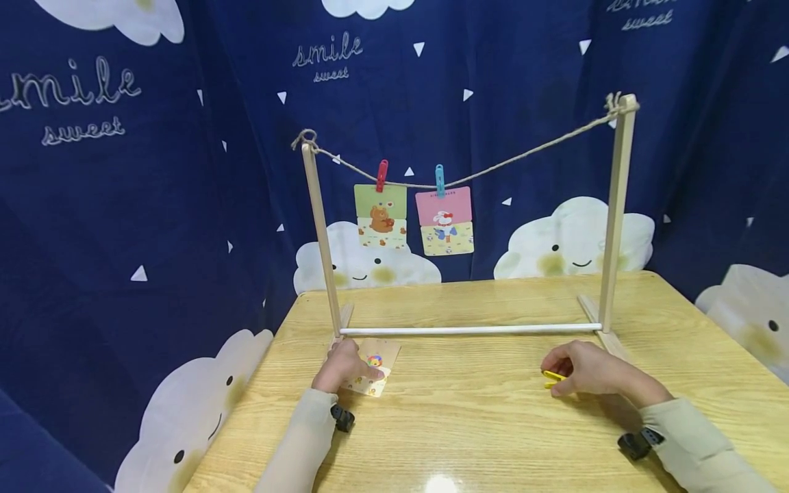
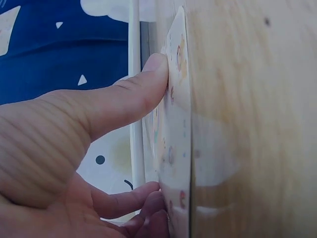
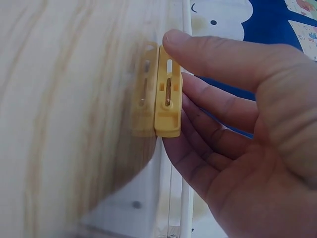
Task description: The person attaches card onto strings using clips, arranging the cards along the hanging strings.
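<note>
1. While a bear card [image 1: 381, 218] and a rabbit card [image 1: 445, 222] hang from the cord [image 1: 524, 155] in the head view, a third card [image 1: 380, 350] lies on the tabletop [image 1: 462, 411]; pickup appears to be the step in hand.
2. Left wrist view: the left hand [image 2: 57, 151] is spread, touching the third card; the next move likely calls for gripping its edge.
3. Right wrist view: the right hand [image 3: 267, 153] pinches the yellow clip [image 3: 167, 111].

Beige long sleeves [image 1: 301, 441] on both arms; small black boxy camera [image 1: 342, 418] strapped at each wrist; hands [image 1: 346, 366] bare.
</note>
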`<control>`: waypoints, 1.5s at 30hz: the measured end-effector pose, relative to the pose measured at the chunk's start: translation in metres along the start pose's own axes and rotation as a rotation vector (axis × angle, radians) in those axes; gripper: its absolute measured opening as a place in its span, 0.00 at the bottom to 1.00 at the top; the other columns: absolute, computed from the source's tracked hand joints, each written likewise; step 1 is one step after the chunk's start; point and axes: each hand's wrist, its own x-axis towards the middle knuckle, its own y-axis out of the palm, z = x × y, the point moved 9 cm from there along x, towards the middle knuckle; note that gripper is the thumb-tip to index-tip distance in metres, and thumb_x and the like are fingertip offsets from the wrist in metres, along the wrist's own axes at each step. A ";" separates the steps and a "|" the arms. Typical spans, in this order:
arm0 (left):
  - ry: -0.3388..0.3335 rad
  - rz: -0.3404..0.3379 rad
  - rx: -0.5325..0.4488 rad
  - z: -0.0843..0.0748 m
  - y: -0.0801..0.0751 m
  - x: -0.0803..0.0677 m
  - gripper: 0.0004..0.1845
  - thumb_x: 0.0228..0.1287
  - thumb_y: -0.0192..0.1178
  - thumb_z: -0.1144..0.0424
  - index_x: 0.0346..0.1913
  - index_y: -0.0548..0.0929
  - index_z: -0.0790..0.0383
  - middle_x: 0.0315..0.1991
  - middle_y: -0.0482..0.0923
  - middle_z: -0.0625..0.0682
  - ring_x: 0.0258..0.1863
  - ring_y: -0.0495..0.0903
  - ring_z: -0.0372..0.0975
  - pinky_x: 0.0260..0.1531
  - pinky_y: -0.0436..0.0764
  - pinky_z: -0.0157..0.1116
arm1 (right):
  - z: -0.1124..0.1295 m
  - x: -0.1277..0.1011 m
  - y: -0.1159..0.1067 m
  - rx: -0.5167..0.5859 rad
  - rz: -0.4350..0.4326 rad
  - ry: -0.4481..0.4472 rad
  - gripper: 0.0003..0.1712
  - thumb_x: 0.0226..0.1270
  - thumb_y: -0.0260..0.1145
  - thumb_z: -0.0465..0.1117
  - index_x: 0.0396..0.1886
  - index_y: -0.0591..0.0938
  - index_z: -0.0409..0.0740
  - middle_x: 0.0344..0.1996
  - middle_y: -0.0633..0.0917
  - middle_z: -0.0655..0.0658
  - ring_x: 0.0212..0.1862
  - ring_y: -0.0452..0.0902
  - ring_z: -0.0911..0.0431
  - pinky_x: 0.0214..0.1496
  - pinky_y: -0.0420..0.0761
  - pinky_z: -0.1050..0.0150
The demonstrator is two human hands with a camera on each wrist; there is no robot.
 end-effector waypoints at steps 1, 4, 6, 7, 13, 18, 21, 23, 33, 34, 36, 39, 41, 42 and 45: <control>0.001 -0.001 0.004 0.000 0.000 0.000 0.34 0.37 0.88 0.54 0.43 0.82 0.72 0.37 0.75 0.59 0.36 0.68 0.49 0.29 0.70 0.41 | 0.000 0.000 0.000 -0.001 -0.002 -0.003 0.22 0.50 0.85 0.44 0.43 0.87 0.43 0.34 0.86 0.52 0.36 0.79 0.62 0.37 0.80 0.67; 0.000 0.000 0.012 0.000 0.000 0.000 0.33 0.37 0.88 0.54 0.41 0.81 0.71 0.40 0.75 0.61 0.37 0.68 0.51 0.30 0.70 0.42 | 0.002 -0.001 -0.001 -0.020 -0.015 -0.017 0.19 0.52 0.84 0.43 0.42 0.87 0.44 0.32 0.85 0.53 0.35 0.78 0.65 0.36 0.80 0.67; 0.004 -0.003 0.017 -0.002 -0.001 0.000 0.34 0.37 0.88 0.54 0.41 0.82 0.72 0.43 0.74 0.63 0.40 0.69 0.52 0.32 0.71 0.43 | 0.002 0.000 -0.002 -0.037 -0.027 -0.026 0.18 0.53 0.83 0.43 0.41 0.87 0.45 0.31 0.85 0.55 0.34 0.78 0.66 0.36 0.80 0.67; 0.005 -0.006 0.021 -0.003 -0.002 0.000 0.35 0.37 0.88 0.53 0.43 0.82 0.73 0.45 0.75 0.64 0.41 0.70 0.53 0.34 0.72 0.44 | 0.002 0.000 -0.002 -0.044 -0.033 -0.030 0.17 0.53 0.83 0.42 0.40 0.87 0.45 0.31 0.85 0.55 0.34 0.78 0.66 0.36 0.80 0.67; 0.022 -0.026 0.037 -0.005 -0.004 0.000 0.48 0.36 0.89 0.52 0.58 0.80 0.78 0.54 0.74 0.70 0.53 0.72 0.60 0.49 0.77 0.54 | 0.001 0.001 -0.003 -0.064 -0.045 -0.027 0.15 0.54 0.83 0.42 0.40 0.87 0.47 0.31 0.85 0.56 0.34 0.78 0.66 0.36 0.80 0.67; 0.021 -0.012 0.004 -0.005 -0.003 -0.001 0.48 0.36 0.89 0.53 0.61 0.79 0.76 0.57 0.74 0.70 0.57 0.70 0.61 0.53 0.76 0.55 | 0.002 0.002 -0.004 -0.064 -0.051 -0.025 0.15 0.54 0.83 0.42 0.39 0.87 0.47 0.31 0.85 0.56 0.34 0.78 0.67 0.36 0.80 0.68; 0.029 0.006 -0.031 -0.005 -0.002 -0.004 0.51 0.37 0.88 0.55 0.66 0.77 0.72 0.63 0.75 0.68 0.65 0.68 0.63 0.58 0.75 0.57 | 0.003 0.001 -0.004 -0.063 -0.053 -0.035 0.14 0.54 0.82 0.41 0.39 0.87 0.46 0.31 0.85 0.56 0.34 0.78 0.67 0.36 0.80 0.67; 0.033 0.022 -0.054 -0.005 0.000 -0.005 0.52 0.38 0.88 0.57 0.70 0.75 0.69 0.65 0.75 0.67 0.67 0.66 0.63 0.59 0.75 0.57 | 0.004 0.000 -0.004 -0.060 -0.055 -0.036 0.14 0.55 0.82 0.41 0.39 0.87 0.46 0.30 0.85 0.56 0.34 0.78 0.66 0.36 0.80 0.68; 0.100 0.009 -0.042 -0.012 -0.001 -0.006 0.49 0.37 0.88 0.57 0.67 0.79 0.67 0.64 0.77 0.65 0.68 0.65 0.65 0.65 0.66 0.61 | 0.006 -0.003 -0.004 -0.062 -0.062 -0.031 0.14 0.55 0.82 0.41 0.39 0.87 0.45 0.31 0.85 0.55 0.35 0.78 0.66 0.36 0.80 0.68; 0.098 0.011 -0.043 -0.012 -0.001 -0.006 0.49 0.37 0.88 0.57 0.66 0.78 0.68 0.63 0.77 0.66 0.67 0.66 0.64 0.65 0.68 0.60 | 0.006 -0.003 -0.004 -0.064 -0.063 -0.031 0.14 0.55 0.82 0.41 0.39 0.87 0.45 0.31 0.85 0.55 0.35 0.78 0.65 0.36 0.80 0.67; 0.104 0.020 -0.051 -0.013 0.000 -0.006 0.49 0.39 0.88 0.58 0.67 0.78 0.70 0.63 0.77 0.67 0.65 0.69 0.62 0.63 0.71 0.58 | 0.006 -0.003 -0.004 -0.067 -0.064 -0.030 0.13 0.56 0.81 0.41 0.39 0.87 0.45 0.31 0.85 0.55 0.35 0.78 0.65 0.36 0.80 0.67; 0.105 0.043 -0.066 -0.013 0.002 -0.006 0.45 0.41 0.87 0.60 0.65 0.78 0.73 0.58 0.79 0.67 0.57 0.76 0.57 0.54 0.78 0.53 | 0.006 -0.002 -0.005 -0.072 -0.064 -0.027 0.13 0.56 0.81 0.41 0.39 0.87 0.46 0.31 0.85 0.55 0.35 0.78 0.65 0.36 0.80 0.67; 0.106 0.056 -0.079 -0.013 0.003 -0.005 0.41 0.44 0.86 0.61 0.62 0.80 0.73 0.54 0.81 0.66 0.49 0.79 0.52 0.47 0.80 0.49 | 0.006 -0.002 -0.005 -0.073 -0.063 -0.023 0.13 0.56 0.81 0.41 0.39 0.87 0.46 0.31 0.85 0.56 0.35 0.78 0.66 0.37 0.80 0.67; 0.100 0.058 -0.088 -0.013 0.003 -0.005 0.40 0.45 0.85 0.62 0.61 0.80 0.74 0.53 0.81 0.66 0.45 0.79 0.51 0.43 0.81 0.48 | 0.006 -0.002 -0.005 -0.073 -0.062 -0.020 0.13 0.56 0.81 0.41 0.39 0.87 0.46 0.31 0.85 0.56 0.35 0.78 0.66 0.37 0.80 0.67; 0.070 0.042 -0.111 -0.012 0.001 -0.004 0.34 0.50 0.83 0.62 0.58 0.81 0.74 0.50 0.82 0.65 0.39 0.78 0.47 0.39 0.81 0.45 | 0.006 -0.002 -0.005 -0.075 -0.063 -0.017 0.13 0.55 0.81 0.41 0.39 0.87 0.46 0.31 0.85 0.56 0.35 0.78 0.65 0.37 0.80 0.67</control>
